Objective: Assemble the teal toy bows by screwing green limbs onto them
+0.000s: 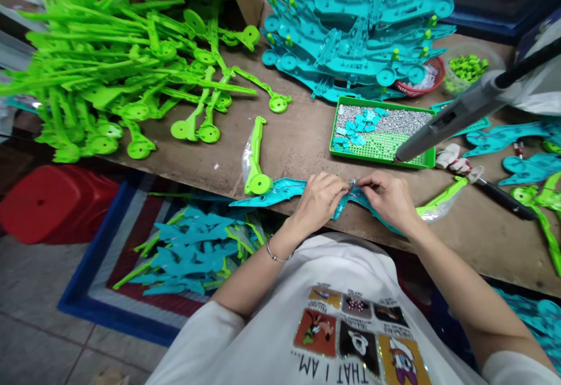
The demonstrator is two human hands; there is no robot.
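A long teal plastic part [284,191] lies along the table's near edge, with a green arm [256,163] joined at its left end and another green arm [445,199] at its right. Over its middle, my left hand [322,195] is closed, fingers bent down onto the part. Facing it, my right hand [390,195] pinches thumb and fingers together at the same spot. Something small and shiny shows between the fingertips, too small to name. Just beyond the hands is a green tray [381,162] of small metal pieces, probably screws, and little teal pieces.
Green plastic arms [131,63] are heaped at the left, stacked teal parts [350,52] at the back. A grey tool [451,113] hangs over the tray. A black-handled tool [504,198] lies right. Below stand a red stool [56,204] and a blue-edged bin [118,315].
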